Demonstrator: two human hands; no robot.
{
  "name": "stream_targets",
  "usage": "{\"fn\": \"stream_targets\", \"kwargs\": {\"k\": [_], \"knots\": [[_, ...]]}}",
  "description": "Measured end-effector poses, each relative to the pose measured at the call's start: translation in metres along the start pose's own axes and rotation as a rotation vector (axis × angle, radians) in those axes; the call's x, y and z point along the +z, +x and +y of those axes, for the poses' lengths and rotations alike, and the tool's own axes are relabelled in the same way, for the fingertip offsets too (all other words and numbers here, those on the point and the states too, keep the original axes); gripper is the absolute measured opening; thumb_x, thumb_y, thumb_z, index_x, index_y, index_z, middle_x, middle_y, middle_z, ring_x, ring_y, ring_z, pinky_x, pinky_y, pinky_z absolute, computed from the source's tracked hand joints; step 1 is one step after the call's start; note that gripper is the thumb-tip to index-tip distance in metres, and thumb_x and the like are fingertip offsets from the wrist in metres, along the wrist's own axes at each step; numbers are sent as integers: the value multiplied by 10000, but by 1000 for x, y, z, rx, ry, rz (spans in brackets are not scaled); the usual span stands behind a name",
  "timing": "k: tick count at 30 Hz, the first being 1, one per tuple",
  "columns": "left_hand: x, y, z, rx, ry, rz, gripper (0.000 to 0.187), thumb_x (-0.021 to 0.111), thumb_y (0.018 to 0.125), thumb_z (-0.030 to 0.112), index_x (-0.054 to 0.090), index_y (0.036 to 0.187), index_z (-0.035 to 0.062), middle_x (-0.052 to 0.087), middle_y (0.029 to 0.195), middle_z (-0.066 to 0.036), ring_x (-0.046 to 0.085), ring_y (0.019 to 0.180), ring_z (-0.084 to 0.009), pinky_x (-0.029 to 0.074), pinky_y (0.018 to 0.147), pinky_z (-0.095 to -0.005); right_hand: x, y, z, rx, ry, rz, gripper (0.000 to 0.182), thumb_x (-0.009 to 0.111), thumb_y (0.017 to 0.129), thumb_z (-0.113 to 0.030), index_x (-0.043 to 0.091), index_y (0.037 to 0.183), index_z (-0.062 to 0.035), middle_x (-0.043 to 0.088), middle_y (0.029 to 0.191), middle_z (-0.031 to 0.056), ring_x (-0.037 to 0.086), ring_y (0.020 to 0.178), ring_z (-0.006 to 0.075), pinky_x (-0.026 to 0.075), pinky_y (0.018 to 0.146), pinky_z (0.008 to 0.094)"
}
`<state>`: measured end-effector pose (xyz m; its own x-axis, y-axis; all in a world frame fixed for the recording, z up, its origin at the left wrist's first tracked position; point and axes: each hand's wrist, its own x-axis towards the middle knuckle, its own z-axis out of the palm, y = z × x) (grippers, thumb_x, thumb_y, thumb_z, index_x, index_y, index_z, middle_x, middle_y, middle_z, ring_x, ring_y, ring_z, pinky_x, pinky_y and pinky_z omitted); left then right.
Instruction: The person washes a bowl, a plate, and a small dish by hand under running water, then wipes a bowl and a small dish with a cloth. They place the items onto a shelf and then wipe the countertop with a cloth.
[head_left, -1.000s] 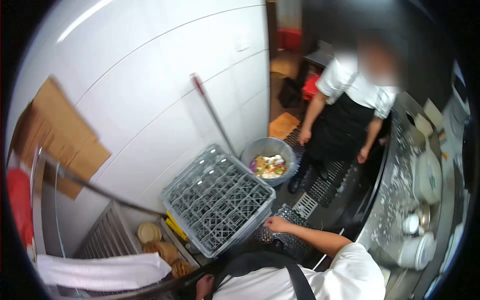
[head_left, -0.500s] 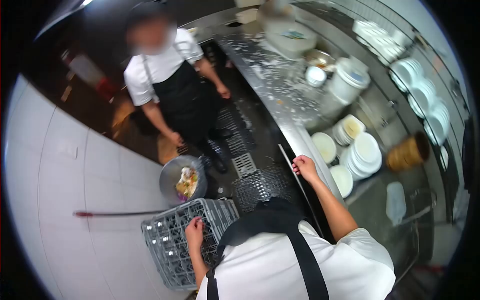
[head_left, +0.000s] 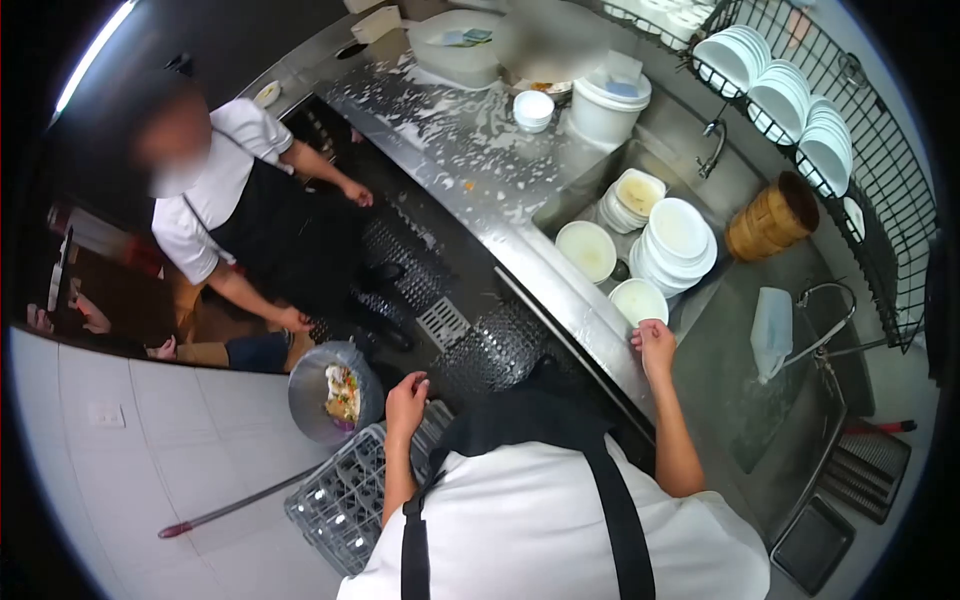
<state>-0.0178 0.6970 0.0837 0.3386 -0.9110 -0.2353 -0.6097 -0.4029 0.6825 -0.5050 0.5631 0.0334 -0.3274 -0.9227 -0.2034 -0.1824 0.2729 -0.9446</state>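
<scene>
My right hand [head_left: 655, 350] is hovering at the near rim of a pale bowl [head_left: 638, 298], its fingers bent and narrow; nothing is showing in its grip, and whether the fingertips are touching that rim I cannot tell; the bowl is sitting at the near end of the sink [head_left: 572, 203], just inside the front edge, perhaps so that it is lying within easy reach; my left hand [head_left: 407, 403] is hanging well apart from it, loosely curled near the crate [head_left: 335, 510] and the bin [head_left: 305, 402]; nothing is showing in it either, though I am not seeing enough of the palm to tell how far it is closed; the stacks [head_left: 680, 240] are standing in the sink, probably to save room; the plates [head_left: 825, 150] are leaning on edge in the rack [head_left: 880, 110], likely so water is running off them; the bin is holding scraps [head_left: 342, 392], presumably keeping them off the floor; my own arm and shoulder are hiding part of the crate; a blur is covering whatever is standing behind the bucket [head_left: 605, 110]; the lower dishes are hiding under the upper ones; past the wall's edge, another person's limbs [head_left: 200, 352] are showing only in part, too dark to make out well.
</scene>
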Motion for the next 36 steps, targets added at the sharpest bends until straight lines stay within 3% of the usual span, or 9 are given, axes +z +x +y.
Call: {"fn": "stream_targets", "kwargs": {"k": [6,10,14,23,27,29,32,35,36], "knots": [[22,81,49,224,203,-3,261,624,886,248,706,1050,63,693,1043,-164,663,962,-352,516,833,-440,27,81,1,-145,113,-49,136,610,943,-69,661,1018,32,691,933,98,662,839,140,546,724,282],[26,138,109,305,185,88,276,631,868,244,688,1058,53,683,1045,-154,651,979,-365,524,843,-462,58,143,-5,-368,-108,-105,148,631,894,-26,667,1031,18,687,990,104,651,875,191,527,802,308],[52,207,169,471,136,122,207,651,865,196,694,1027,73,651,995,-130,648,932,-347,531,810,-433,77,160,-72,-464,-386,-142,165,624,877,-16,660,1034,20,669,940,113,634,787,211,515,724,334],[139,404,254,655,69,58,311,655,811,136,651,1090,-1,620,1130,-217,617,996,-404,508,858,-475,94,250,-197,-553,-379,-29,163,612,908,-74,664,1028,22,665,976,161,658,918,297,517,841,366],[166,504,306,486,161,190,553,697,842,284,534,1297,15,541,1253,-282,586,1088,-433,500,908,-482,124,320,-278,-692,-504,147,163,615,908,-153,679,993,-29,670,1001,128,649,917,324,504,815,381],[176,546,338,544,54,360,538,718,833,271,540,1271,14,560,1192,-268,601,1054,-421,509,885,-476,141,368,-301,-709,-586,251,177,604,913,-172,684,1005,-45,665,1029,127,644,943,327,501,835,397],[183,599,368,454,153,165,484,720,812,192,546,1225,8,575,1145,-233,631,988,-398,530,830,-469,159,447,-319,-849,-804,328,290,619,895,-232,666,1145,-90,665,1124,134,637,1027,332,491,908,411],[190,635,364,542,253,148,317,686,769,94,591,1062,19,590,1096,-205,671,869,-376,552,742,-461,170,521,-286,-612,-1156,358,545,669,821,-349,588,1314,-130,651,1232,148,622,1123,326,472,976,398],[188,643,363,613,273,139,303,677,755,68,594,1042,24,599,1072,-206,674,840,-375,554,722,-459,171,532,-289,-427,-1168,209,599,679,802,-376,570,1342,-140,626,1273,161,605,1160,325,462,995,398]]}}
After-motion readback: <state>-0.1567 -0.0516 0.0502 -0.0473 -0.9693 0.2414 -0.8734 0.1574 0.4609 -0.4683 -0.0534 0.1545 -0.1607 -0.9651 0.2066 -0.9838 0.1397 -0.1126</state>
